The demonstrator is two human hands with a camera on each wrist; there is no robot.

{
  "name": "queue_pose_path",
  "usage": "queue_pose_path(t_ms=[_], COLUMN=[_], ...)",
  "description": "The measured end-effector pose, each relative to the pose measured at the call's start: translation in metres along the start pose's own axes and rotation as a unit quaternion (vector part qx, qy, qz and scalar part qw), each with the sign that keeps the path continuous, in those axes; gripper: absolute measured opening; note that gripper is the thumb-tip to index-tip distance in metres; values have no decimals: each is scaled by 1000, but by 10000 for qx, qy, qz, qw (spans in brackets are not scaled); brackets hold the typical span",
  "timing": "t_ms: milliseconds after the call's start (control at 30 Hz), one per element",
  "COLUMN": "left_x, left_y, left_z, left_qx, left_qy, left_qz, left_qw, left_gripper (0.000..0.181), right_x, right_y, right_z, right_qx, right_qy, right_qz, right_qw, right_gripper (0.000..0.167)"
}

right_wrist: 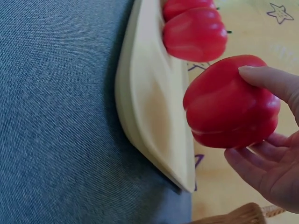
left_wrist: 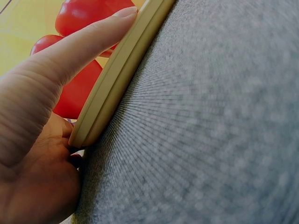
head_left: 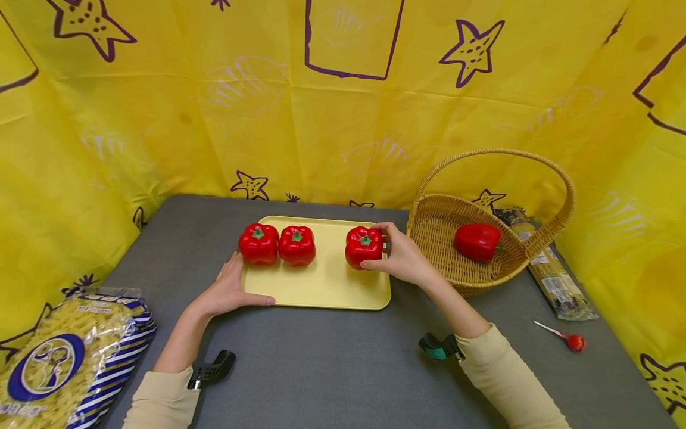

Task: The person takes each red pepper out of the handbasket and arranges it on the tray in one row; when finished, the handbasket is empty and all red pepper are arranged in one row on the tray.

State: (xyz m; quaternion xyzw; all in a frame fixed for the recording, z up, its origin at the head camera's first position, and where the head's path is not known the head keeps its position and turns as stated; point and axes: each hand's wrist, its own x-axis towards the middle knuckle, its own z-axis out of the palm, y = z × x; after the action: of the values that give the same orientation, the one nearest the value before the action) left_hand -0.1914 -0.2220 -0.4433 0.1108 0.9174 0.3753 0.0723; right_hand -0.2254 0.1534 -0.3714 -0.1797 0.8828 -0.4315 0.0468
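A red bell pepper [head_left: 364, 247] is in my right hand [head_left: 402, 255], pinched between thumb and fingers over the right part of the pale yellow tray [head_left: 316, 289]. In the right wrist view, this pepper [right_wrist: 229, 102] looks raised off the tray surface. Two more red bell peppers, one at the corner [head_left: 259, 243] and one beside it [head_left: 297, 245], sit stem up at the tray's left end. My left hand [head_left: 230, 289] touches the tray's front left corner, its straight thumb [left_wrist: 88, 44] along the front rim and the fingers by the left side.
Right of the tray stands a wicker basket [head_left: 436, 238] with a tall handle, holding another red pepper [head_left: 478, 242]. Behind it lies a long clear package [head_left: 560, 286]. A red lollipop [head_left: 575, 342] lies at the right; a pasta bag [head_left: 75, 357] is at the left.
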Motion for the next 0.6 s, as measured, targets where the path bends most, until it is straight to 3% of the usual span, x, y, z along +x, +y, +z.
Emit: queue_pose_path(t_ms=[600], left_x=[0], left_y=[-1], left_z=[1], left_qx=[-29], left_qy=[-47], left_qz=[-23], left_qw=[10000], left_gripper=[130], right_x=[20], right_y=[7], right_z=[29], right_qx=[287], right_qy=[-2], right_qz=[128], right_qw=[9995], right_gripper=[78])
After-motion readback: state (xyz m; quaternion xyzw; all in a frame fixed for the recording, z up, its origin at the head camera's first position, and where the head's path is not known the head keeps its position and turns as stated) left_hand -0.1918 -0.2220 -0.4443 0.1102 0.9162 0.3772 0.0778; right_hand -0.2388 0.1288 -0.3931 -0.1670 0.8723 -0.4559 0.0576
